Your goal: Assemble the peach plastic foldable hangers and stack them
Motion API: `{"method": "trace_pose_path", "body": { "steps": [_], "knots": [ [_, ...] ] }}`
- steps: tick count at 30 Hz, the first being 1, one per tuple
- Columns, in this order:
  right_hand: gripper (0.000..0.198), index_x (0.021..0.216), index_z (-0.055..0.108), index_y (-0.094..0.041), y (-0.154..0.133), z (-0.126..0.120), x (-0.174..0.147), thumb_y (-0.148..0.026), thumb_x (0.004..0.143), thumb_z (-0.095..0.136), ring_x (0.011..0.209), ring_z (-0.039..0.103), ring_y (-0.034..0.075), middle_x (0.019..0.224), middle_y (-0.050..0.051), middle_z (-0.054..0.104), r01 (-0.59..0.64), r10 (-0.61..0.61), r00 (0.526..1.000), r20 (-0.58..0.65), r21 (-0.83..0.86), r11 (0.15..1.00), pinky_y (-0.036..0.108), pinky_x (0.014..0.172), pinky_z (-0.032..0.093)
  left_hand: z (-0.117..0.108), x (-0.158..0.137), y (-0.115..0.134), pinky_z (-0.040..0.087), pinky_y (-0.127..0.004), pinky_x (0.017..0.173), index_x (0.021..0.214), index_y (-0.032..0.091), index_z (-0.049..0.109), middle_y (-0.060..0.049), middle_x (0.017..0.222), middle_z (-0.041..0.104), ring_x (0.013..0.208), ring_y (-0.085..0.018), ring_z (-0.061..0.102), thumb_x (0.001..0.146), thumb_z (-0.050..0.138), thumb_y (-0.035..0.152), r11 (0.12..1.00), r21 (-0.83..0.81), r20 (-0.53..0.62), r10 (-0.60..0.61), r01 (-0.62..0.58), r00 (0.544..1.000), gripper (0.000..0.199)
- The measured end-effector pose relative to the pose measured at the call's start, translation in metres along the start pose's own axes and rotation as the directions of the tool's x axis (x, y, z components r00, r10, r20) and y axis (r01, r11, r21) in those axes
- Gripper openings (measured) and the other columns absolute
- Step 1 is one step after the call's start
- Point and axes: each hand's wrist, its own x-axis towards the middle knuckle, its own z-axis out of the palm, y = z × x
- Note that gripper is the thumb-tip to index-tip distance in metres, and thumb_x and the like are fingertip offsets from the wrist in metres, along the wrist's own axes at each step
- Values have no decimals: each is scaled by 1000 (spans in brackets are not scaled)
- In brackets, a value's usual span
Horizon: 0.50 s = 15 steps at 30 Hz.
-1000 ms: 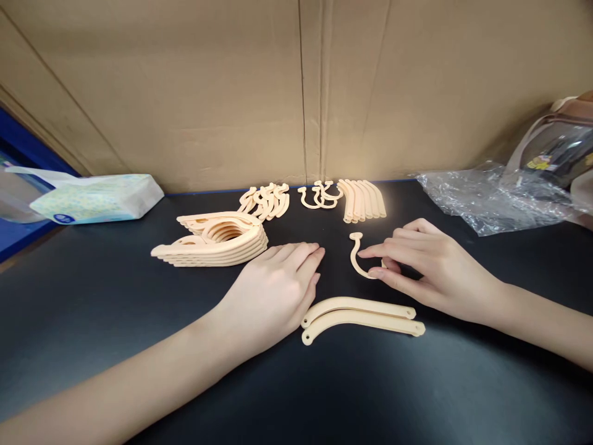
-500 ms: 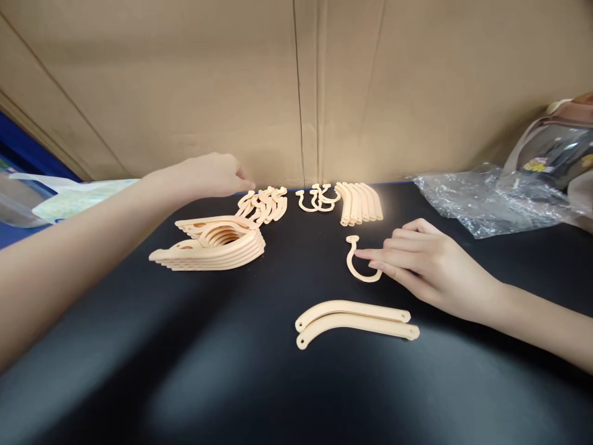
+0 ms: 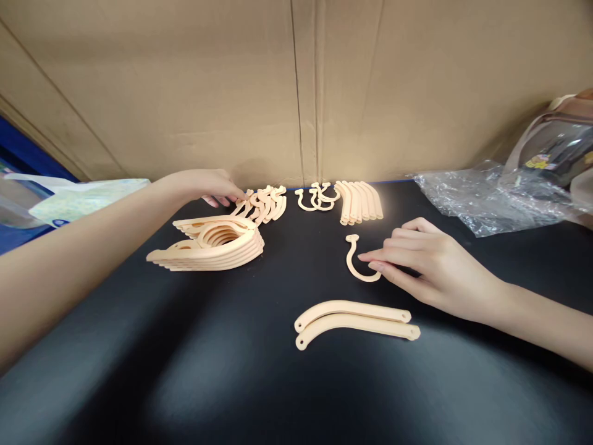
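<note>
Cardboard (image 3: pixel 208 93) stands behind our black table (image 3: pixel 278 395); just behind the stack (image 3: pixel 222 258), our left hand (image 3: pixel 210 185) has fingertips at the small pieces (image 3: pixel 267 206), whether gripping one we cannot tell. Right of the stack, our right hand (image 3: pixel 433 261) bends narrowly over the end of the hook (image 3: pixel 353 267), its hold unclear. Selecting a piece seems the step in hand; lifting would call for separating one cleanly.

A black tabletop (image 3: pixel 259 383) carries a beige hook (image 3: pixel 360 274) at the fingertips of the right hand (image 3: pixel 428 262), two curved bars (image 3: pixel 352 322) nearer the viewer, and curved strips (image 3: pixel 360 201) and more hooks (image 3: pixel 307 208) beyond. Small curved pieces (image 3: pixel 269 207) lie at the left hand's (image 3: pixel 208 184) fingertips, a stack of hanger-like pieces (image 3: pixel 220 256) just nearer. Crumpled clear plastic (image 3: pixel 486 201) lies beyond the right hand, rightward.
</note>
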Motion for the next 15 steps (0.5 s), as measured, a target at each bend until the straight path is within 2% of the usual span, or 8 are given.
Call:
{"method": "trace_pose_path", "body": {
  "steps": [3, 5, 15],
  "knots": [
    [25, 96, 71, -20, 0, 0, 0, -21, 98, 47, 60, 53, 12, 71, -1, 67, -2, 2, 1000, -2, 6, 1000, 33, 76, 38, -4, -7, 4, 55, -39, 85, 118, 16, 60, -6, 114, 64, 96, -20, 65, 93, 60, 35, 993, -73, 208, -74, 91, 975, 31],
    [24, 96, 71, -20, 0, 0, 0, -20, 98, 47, 60, 52, 12, 70, -1, 66, -2, 2, 1000, 1, 16, 1000, 33, 76, 37, -6, -9, 5, 54, -43, 89, 124, 17, 56, -7, 122, 60, 103, -22, 63, 93, 62, 34, 987, -110, 254, -90, 121, 963, 36],
    [23, 95, 71, -18, 0, 1, 0, -19, 98, 48, 60, 51, 12, 70, -1, 65, 4, -4, 1000, 1, 41, 999, 33, 77, 36, -5, -5, 0, 54, -43, 88, 123, 17, 57, -8, 122, 60, 104, -23, 62, 93, 61, 34, 948, -245, 227, -147, 203, 963, 35]
  ]
}}
